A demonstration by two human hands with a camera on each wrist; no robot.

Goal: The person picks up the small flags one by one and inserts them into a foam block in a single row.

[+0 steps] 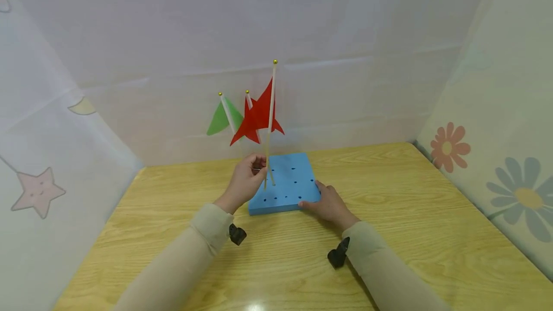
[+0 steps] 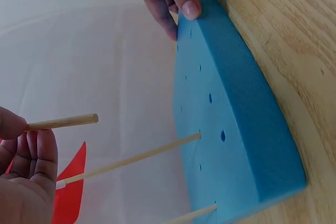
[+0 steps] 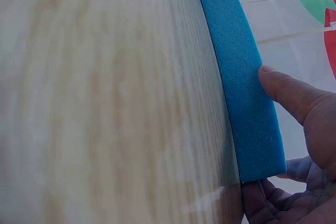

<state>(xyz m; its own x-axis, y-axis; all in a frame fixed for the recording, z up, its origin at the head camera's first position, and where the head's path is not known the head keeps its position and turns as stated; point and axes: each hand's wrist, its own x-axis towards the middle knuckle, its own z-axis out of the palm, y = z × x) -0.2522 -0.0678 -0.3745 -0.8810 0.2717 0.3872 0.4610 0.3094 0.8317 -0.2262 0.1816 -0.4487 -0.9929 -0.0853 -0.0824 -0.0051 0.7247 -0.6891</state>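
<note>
My left hand (image 1: 245, 182) pinches the wooden stick of a red flag (image 1: 264, 109) between thumb and fingers. In the left wrist view that stick (image 2: 65, 123) ends in the air, apart from the blue foam block (image 2: 257, 114). The block lies flat on the table and has several small holes in its top. My right hand (image 1: 330, 204) grips its near right corner, the thumb (image 3: 286, 87) on the front edge and fingers around the side. A second red flag (image 1: 248, 133) and a green flag (image 1: 218, 119) stand tilted in the block; the left hand hides part of their sticks.
The wood-grain table (image 1: 389, 215) extends around the block. A pale cloth backdrop (image 1: 345, 85) rises behind it, close to the flags. Printed cloth sides (image 1: 501, 148) with flowers and a star flank the table. A small black camera (image 1: 237, 234) sits at each wrist.
</note>
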